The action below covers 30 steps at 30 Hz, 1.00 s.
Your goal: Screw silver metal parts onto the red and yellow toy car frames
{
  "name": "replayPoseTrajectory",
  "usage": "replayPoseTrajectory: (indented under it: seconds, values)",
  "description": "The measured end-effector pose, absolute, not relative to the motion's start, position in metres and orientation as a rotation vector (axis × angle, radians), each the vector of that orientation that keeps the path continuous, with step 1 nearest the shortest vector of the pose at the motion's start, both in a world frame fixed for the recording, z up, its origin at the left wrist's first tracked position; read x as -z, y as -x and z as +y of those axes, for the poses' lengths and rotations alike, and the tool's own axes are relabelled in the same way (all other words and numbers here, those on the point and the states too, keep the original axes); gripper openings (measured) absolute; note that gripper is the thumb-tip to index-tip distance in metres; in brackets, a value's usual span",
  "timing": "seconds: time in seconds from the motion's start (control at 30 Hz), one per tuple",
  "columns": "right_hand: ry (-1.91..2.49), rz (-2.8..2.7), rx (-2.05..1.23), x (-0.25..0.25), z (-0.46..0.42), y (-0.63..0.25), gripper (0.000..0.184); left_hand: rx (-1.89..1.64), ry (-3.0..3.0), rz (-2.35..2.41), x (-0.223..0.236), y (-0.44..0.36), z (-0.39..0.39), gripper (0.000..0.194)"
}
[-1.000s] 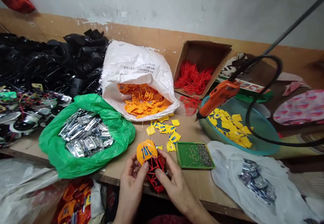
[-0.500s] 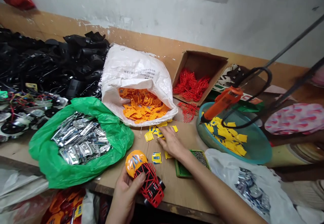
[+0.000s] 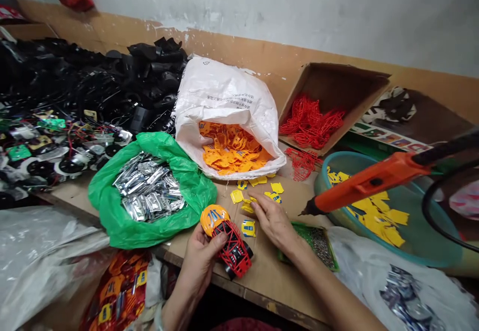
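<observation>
In my left hand (image 3: 204,256) is a toy car (image 3: 234,248) with an orange front, a red tube frame and black wheels; my thumb presses on its frame. My right hand (image 3: 275,221) is at the cardboard-covered bench top, its fingertips closed on a small yellow plastic piece (image 3: 247,206). Close by lie several similar pieces, among them a yellow piece with a blue print (image 3: 248,228) just left of the hand. Under my right wrist is a green tray (image 3: 331,253) of small metal screws, partly hidden.
An orange electric screwdriver (image 3: 370,184) hangs over a teal basin (image 3: 445,241) of yellow parts. Behind stand a white sack (image 3: 228,84) of orange shells and a cardboard box (image 3: 359,101) of red frames. A green bag (image 3: 108,216) of silvery parts sits left, beside black parts (image 3: 93,77).
My view has turned leftward, so the scene sits further right. My right hand has drawn back from the pieces near the sack and its fingertips have come together on one. The toy car stays in my left hand.
</observation>
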State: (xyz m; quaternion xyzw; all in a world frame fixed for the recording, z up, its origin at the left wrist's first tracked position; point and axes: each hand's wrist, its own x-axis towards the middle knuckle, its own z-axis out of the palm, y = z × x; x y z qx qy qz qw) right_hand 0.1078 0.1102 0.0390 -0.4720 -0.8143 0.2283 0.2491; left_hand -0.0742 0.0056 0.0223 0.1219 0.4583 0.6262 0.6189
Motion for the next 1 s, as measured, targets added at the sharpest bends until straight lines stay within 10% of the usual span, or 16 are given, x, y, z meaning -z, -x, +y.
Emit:
replayPoseTrajectory:
  seconds: [1.0]
  values:
    - [0.926, -1.743, -1.257, -0.057, 0.071, -0.098, 0.024, -1.255, -0.32, 1.067, -0.029, 0.062, 0.024, 0.053]
